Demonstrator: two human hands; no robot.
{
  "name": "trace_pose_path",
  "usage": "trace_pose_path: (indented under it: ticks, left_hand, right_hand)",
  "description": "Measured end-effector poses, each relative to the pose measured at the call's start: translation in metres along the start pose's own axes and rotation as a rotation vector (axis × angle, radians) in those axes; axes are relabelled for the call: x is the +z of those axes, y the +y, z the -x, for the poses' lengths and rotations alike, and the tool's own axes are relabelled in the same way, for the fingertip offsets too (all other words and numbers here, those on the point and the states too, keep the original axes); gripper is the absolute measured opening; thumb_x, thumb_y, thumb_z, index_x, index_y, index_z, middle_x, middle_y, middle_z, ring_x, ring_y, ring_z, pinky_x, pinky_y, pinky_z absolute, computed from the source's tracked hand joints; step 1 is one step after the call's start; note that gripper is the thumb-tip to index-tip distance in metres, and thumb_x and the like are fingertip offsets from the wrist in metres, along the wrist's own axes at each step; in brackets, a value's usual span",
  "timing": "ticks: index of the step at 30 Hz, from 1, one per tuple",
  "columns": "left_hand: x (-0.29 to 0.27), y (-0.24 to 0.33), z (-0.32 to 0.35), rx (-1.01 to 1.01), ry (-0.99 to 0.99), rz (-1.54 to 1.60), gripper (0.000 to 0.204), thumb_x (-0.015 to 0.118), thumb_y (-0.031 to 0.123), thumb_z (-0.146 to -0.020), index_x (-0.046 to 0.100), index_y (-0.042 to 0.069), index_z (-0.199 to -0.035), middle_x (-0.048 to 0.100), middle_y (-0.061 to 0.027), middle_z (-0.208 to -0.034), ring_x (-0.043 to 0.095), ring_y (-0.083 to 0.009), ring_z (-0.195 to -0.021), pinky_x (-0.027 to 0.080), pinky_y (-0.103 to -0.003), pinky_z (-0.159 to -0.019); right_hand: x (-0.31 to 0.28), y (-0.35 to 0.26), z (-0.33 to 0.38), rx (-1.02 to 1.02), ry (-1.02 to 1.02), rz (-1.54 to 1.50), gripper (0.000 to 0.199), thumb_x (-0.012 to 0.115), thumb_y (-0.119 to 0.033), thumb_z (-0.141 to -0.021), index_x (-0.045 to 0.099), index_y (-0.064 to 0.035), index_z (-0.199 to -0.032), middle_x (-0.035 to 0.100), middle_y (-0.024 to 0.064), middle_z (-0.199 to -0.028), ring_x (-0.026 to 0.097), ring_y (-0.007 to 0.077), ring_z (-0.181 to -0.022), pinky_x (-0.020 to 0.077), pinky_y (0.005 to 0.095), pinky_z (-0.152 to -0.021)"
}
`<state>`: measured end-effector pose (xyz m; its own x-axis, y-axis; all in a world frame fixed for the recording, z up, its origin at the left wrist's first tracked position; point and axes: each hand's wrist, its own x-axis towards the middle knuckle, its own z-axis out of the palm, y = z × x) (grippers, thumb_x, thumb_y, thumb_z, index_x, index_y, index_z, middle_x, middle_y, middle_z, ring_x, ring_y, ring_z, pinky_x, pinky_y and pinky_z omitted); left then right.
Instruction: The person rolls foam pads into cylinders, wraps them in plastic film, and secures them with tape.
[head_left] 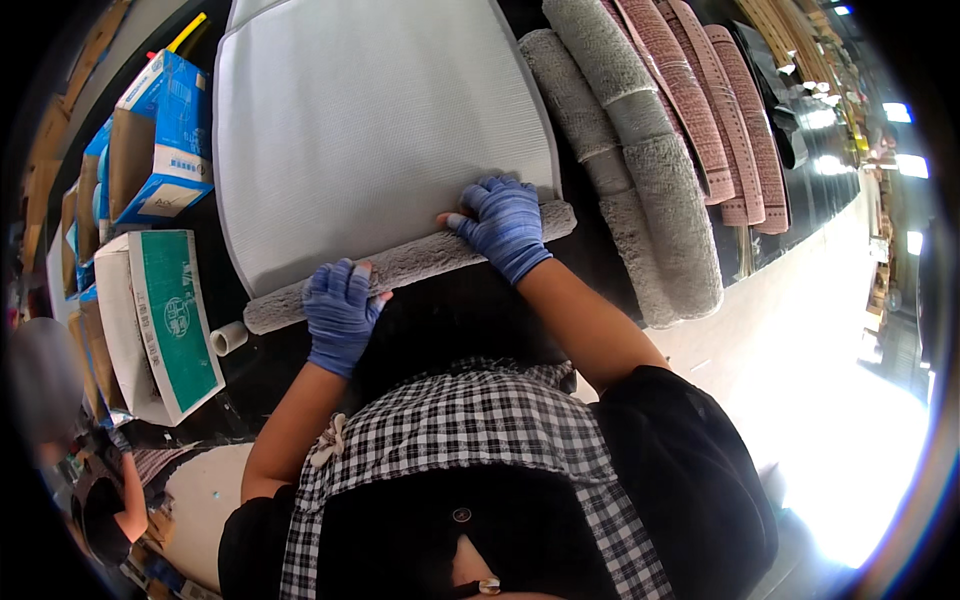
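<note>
A long grey mat (370, 110) lies with its pale ribbed backing up. Its near end is rolled into a thin roll (425, 259) with the fluffy grey pile outward. In a blue glove with bare fingertips, my left hand (342, 312) grips this roll near its left end, fingers bent over the top. My right hand (500, 225), gloved the same way, is curled over the roll toward its right end, and its thumb points left along the roll. The roll slants, its right end farther from me. Its underside is hidden.
To the right lie rolled fluffy grey mats (668, 200) and several folded or rolled pink mats (748, 170). A blue carton (180, 130), a white and green box (180, 310) and a short white tube (229, 338) stand left on the black table. Another person (105, 510) is at lower left.
</note>
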<state>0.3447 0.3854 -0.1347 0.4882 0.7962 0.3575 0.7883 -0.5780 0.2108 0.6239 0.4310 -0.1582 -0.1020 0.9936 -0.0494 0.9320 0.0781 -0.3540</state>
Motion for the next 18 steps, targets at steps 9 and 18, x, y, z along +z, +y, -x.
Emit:
trace_pose_path:
  ticks: [9,18]
  left_hand:
    - [-0.002,-0.036,-0.032,-0.092,-0.252,-0.103,0.026,0.069,0.036,-0.082,0.063,0.014,-0.094,0.065,-0.0092,-0.084,0.064,-0.0327,-0.085,0.05,-0.05,-0.075]
    - [-0.017,0.041,0.044,-0.263,-0.689,0.111,0.032,0.061,0.04,-0.091,0.072,0.014,-0.107,0.071,-0.0144,-0.106,0.064,-0.0354,-0.105,0.05,-0.053,-0.087]
  right_hand:
    - [0.015,-0.007,0.017,-0.334,0.213,0.176,0.057,0.076,-0.051,-0.075,0.059,-0.0181,-0.119,0.062,0.0065,-0.111,0.059,0.0285,-0.11,0.0428,0.048,-0.098]
    - [0.002,-0.007,0.126,-0.44,-0.129,0.119,0.05,0.076,-0.055,-0.075,0.061,-0.0156,-0.102,0.062,0.0065,-0.083,0.064,0.0278,-0.084,0.0487,0.0432,-0.076]
